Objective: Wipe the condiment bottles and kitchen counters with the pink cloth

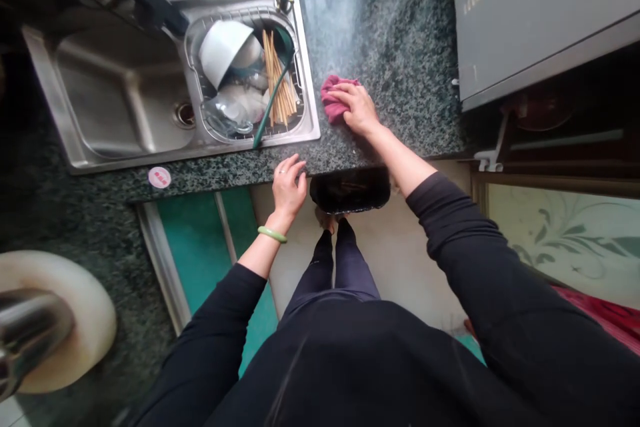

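My right hand [359,109] grips a crumpled pink cloth [334,97] pressed on the dark speckled countertop [410,60], just right of the sink. Near the counter's front edge, my left hand [290,187] holds nothing, its fingers apart, with a green bangle [273,234] on the wrist. The double sink [307,93] has a wire rack in its right basin. In that rack are a white bowl [220,47], clear glassware [225,113] and a bunch of wooden chopsticks [280,87]. A faucet [284,0] stands at the back of the sink.
A black bin [350,192] sits below the counter edge, near my feet. At the upper right is a grey metal appliance [545,20]. A round white board [85,320] lies at the lower left, and a round sticker [159,177] is on the counter.
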A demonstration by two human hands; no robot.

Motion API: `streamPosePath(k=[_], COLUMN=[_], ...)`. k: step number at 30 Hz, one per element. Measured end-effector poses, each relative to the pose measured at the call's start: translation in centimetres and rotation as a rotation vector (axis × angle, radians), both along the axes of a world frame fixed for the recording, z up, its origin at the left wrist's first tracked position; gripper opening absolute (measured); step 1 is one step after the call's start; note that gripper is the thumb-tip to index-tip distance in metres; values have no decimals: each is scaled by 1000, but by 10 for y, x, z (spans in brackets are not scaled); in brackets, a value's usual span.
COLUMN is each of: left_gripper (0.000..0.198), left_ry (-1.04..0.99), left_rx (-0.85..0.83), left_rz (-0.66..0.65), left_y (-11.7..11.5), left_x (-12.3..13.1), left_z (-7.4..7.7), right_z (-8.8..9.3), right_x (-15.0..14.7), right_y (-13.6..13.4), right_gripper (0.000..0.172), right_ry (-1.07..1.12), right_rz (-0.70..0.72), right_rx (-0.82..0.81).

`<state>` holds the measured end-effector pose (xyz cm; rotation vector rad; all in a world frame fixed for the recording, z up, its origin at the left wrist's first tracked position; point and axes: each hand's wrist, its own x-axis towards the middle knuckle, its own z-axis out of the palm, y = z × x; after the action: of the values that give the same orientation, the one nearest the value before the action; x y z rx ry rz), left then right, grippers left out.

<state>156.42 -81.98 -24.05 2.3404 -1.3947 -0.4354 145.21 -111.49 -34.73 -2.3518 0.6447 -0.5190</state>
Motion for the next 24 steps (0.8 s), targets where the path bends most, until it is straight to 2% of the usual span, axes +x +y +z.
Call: streamPosePath(k=[5, 8, 9, 11, 13, 15, 16, 17, 18, 20, 22, 24], left_gripper=[37, 36, 37, 38, 40, 42, 43, 44, 45, 46, 46, 45], left_ry=[7, 7, 9, 15, 25, 37, 45, 53, 61, 74, 79, 81], left_rx=[31, 67, 77, 87, 88, 93, 99, 105, 112, 124, 132, 138], left_rz=[-30, -84, -97, -117, -138, -159, -167, -173, -178, -183, -189, -197], left_y=[0, 2, 2, 2, 2, 2, 1, 1, 1, 1, 1, 1], left_x=[1, 3, 4, 7, 10, 14, 16, 17, 17, 17, 16, 16], left_z=[-3, 0, 1, 2, 2, 2, 3, 4, 5, 8, 12, 15], right_z=[48, 68, 71, 72, 67, 56, 50, 44, 40, 39, 45, 57], right_x=[-53, -79, -83, -85, -82, -77, -76, -77, -79, -89, -105, -120], right_y=[79, 95, 89, 57, 11, -24, -30, -25, -10, 45, 114, 167], right_gripper=[42, 42, 42, 39, 41, 63, 70, 70, 62, 33, 35, 41], right_ry=[128, 138, 118, 55, -8, -36, -32, -17, 1, 38, 64, 73], right_rz=[141, 236, 262, 246, 125, -38, -112, -168, -198, -171, -53, 17], right_rx=[138, 208, 225, 227, 174, 98, 68, 47, 36, 39, 68, 121])
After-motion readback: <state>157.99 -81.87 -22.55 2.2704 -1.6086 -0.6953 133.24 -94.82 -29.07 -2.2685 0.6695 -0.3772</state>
